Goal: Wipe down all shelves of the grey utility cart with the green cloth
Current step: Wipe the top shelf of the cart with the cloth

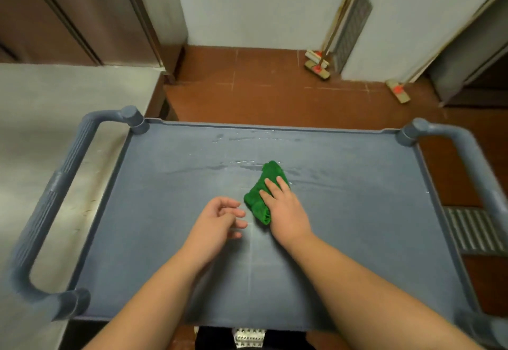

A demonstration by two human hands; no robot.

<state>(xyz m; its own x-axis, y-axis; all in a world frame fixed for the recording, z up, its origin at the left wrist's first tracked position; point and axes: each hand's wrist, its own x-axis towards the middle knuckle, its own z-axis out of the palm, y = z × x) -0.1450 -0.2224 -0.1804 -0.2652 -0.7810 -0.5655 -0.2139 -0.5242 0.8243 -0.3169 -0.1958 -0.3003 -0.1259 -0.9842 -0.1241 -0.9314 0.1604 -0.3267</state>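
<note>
So far we log the top shelf point(357, 226) of the grey cart as half done: wet streaks across its far part, right hand point(286, 209) pressing straight fingers on the bunched green cloth point(259, 201) mid-shelf, left hand point(217, 220) idle and loosely curled (lower shelves hidden, presumably untouched).

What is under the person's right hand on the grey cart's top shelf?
A bunched green cloth lies under the right hand, whose straight fingers press it onto the grey plastic top shelf. The cloth's part beneath the palm is covered.
</note>
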